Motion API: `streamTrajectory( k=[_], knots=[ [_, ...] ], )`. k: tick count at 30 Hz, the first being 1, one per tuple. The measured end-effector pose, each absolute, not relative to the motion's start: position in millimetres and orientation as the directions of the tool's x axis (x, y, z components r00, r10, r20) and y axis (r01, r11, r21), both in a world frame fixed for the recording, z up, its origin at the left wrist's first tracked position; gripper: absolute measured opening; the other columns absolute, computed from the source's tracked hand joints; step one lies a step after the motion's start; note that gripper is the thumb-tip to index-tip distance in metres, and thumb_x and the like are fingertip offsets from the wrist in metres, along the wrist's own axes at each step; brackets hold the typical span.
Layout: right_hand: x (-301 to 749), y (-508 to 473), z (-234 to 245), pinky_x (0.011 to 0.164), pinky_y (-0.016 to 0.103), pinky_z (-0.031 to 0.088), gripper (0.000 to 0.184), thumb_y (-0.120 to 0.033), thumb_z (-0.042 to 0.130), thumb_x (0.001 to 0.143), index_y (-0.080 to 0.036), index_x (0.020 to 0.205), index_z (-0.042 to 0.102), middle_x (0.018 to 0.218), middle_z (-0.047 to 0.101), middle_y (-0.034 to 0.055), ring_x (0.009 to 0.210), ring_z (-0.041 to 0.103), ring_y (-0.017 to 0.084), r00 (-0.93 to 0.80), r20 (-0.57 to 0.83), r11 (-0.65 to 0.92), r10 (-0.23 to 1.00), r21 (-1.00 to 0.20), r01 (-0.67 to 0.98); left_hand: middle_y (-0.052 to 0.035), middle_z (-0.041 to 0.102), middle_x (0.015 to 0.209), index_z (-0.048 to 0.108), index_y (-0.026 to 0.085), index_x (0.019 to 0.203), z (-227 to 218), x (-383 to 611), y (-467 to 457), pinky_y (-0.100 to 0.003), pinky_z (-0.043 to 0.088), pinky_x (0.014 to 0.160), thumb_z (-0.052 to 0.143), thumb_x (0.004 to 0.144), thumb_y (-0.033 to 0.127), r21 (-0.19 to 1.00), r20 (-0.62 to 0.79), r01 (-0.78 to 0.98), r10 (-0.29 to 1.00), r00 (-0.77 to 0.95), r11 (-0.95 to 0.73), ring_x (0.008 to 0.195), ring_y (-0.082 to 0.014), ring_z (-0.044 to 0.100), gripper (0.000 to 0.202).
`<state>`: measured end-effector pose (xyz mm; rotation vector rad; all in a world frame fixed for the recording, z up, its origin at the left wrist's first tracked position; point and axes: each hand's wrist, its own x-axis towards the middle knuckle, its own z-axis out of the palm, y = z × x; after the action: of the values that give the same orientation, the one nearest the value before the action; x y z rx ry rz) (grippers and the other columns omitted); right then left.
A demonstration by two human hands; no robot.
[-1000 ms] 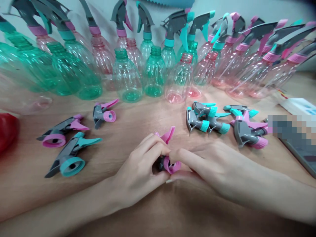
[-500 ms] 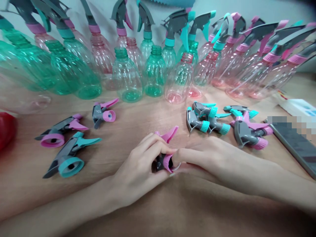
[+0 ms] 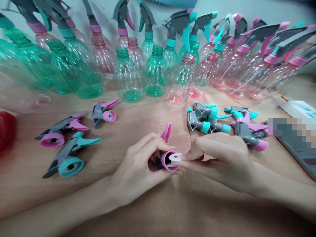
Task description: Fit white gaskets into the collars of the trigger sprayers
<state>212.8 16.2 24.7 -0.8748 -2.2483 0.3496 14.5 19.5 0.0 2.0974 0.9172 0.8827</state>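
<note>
My left hand (image 3: 140, 164) is closed round a grey and pink trigger sprayer head (image 3: 166, 133), its pink collar facing right with the dark inside showing. Between the thumb and finger of my right hand (image 3: 219, 161) is a thin white washer (image 3: 175, 157), held tilted at the collar's mouth and overlapping it. Whether the washer's far edge touches the inside cannot be made out. Left of my hands lie a teal-collared sprayer head (image 3: 71, 167) and two pink-collared ones, one farther left (image 3: 53, 140) and one toward the back (image 3: 109, 116).
Several teal sprayer heads (image 3: 204, 126) and a pink one (image 3: 260, 144) lie right of centre. Open green bottles (image 3: 130, 79) and pink bottles (image 3: 179, 82) line the back, among bottles wearing sprayers. A phone (image 3: 296, 148) and a white box (image 3: 300, 108) are at right, a red object (image 3: 6, 130) at left.
My right hand has drawn back a little to the right, bringing the white washer into view at the collar. The sprayer head in my left hand has turned, so its opening shows more.
</note>
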Motion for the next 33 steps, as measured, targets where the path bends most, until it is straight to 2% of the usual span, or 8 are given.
streamTrajectory(
  k=[7, 10, 14, 18, 23, 27, 33],
  knots=[
    [208.8, 13.1, 15.1, 0.042, 0.015, 0.034, 0.027, -0.021, 0.070, 0.077, -0.014, 0.059, 0.051, 0.049, 0.054, -0.0049, 0.043, 0.046, 0.003, -0.449, 0.505, 0.672, 0.737, -0.620, 0.405, -0.0008, 0.054, 0.080, 0.059, 0.015, 0.088, -0.6, 13.7, 17.2, -0.021, 0.044, 0.059, 0.071, 0.076, 0.021, 0.771, 0.321, 0.327, 0.777, 0.542, -0.547, 0.069, -0.0115, 0.055, 0.019],
    [208.5, 13.9, 12.8, 0.042, 0.014, 0.034, 0.021, -0.020, 0.071, 0.076, -0.012, 0.061, 0.058, 0.050, 0.057, -0.0037, 0.043, 0.045, 0.003, -0.529, 0.441, 0.650, 0.725, -0.692, 0.314, -0.0008, 0.054, 0.081, 0.059, 0.016, 0.089, -1.2, 12.4, 16.1, -0.021, 0.044, 0.059, 0.069, 0.078, 0.020, 0.766, 0.314, 0.335, 0.774, 0.551, -0.549, 0.069, -0.0113, 0.055, 0.016],
    [215.1, 18.3, 19.0, 0.047, 0.017, 0.037, 0.009, -0.023, 0.070, 0.078, -0.015, 0.074, 0.069, 0.057, 0.061, -0.0025, 0.049, 0.049, 0.005, -0.670, 0.289, 0.617, 0.684, -0.719, 0.320, -0.0004, 0.055, 0.082, 0.059, 0.016, 0.089, -1.7, 12.0, 16.0, -0.021, 0.045, 0.059, 0.071, 0.076, 0.021, 0.776, 0.309, 0.337, 0.787, 0.535, -0.533, 0.069, -0.0109, 0.056, 0.018],
    [220.9, 22.4, 28.5, 0.052, 0.019, 0.038, 0.010, -0.025, 0.062, 0.085, -0.019, 0.083, 0.070, 0.060, 0.061, -0.0032, 0.052, 0.051, 0.006, -0.717, 0.225, 0.641, 0.660, -0.666, 0.381, -0.0003, 0.055, 0.082, 0.058, 0.016, 0.088, -1.9, 12.6, 17.0, -0.021, 0.045, 0.059, 0.072, 0.076, 0.022, 0.791, 0.286, 0.343, 0.802, 0.523, -0.506, 0.069, -0.0106, 0.055, 0.019],
    [221.4, 19.6, 32.8, 0.058, 0.023, 0.038, 0.011, -0.024, 0.055, 0.088, -0.021, 0.090, 0.065, 0.068, 0.064, -0.0026, 0.058, 0.056, 0.009, -0.716, 0.129, 0.641, 0.686, -0.572, 0.512, 0.0007, 0.055, 0.083, 0.058, 0.017, 0.088, -0.9, 13.4, 18.0, -0.021, 0.044, 0.059, 0.072, 0.075, 0.019, 0.788, 0.278, 0.352, 0.801, 0.530, -0.506, 0.069, -0.0103, 0.055, 0.020],
    [220.3, 13.1, 32.5, 0.054, 0.024, 0.034, 0.010, -0.024, 0.052, 0.089, -0.021, 0.083, 0.059, 0.064, 0.060, -0.0043, 0.056, 0.053, 0.010, -0.693, 0.189, 0.684, 0.696, -0.468, 0.559, 0.0014, 0.053, 0.082, 0.057, 0.018, 0.086, -0.5, 13.6, 17.4, -0.020, 0.043, 0.060, 0.070, 0.077, 0.018, 0.783, 0.272, 0.359, 0.799, 0.537, -0.508, 0.070, -0.0098, 0.054, 0.016],
    [217.5, 7.8, 34.3, 0.053, 0.024, 0.033, 0.017, -0.025, 0.048, 0.092, -0.020, 0.078, 0.056, 0.062, 0.059, -0.0031, 0.055, 0.053, 0.010, -0.685, 0.224, 0.708, 0.693, -0.390, 0.589, 0.0007, 0.053, 0.084, 0.056, 0.018, 0.089, -1.5, 13.9, 17.0, -0.022, 0.044, 0.062, 0.067, 0.077, 0.016, 0.783, 0.257, 0.366, 0.798, 0.545, -0.503, 0.073, -0.0114, 0.055, 0.016]
  ],
)
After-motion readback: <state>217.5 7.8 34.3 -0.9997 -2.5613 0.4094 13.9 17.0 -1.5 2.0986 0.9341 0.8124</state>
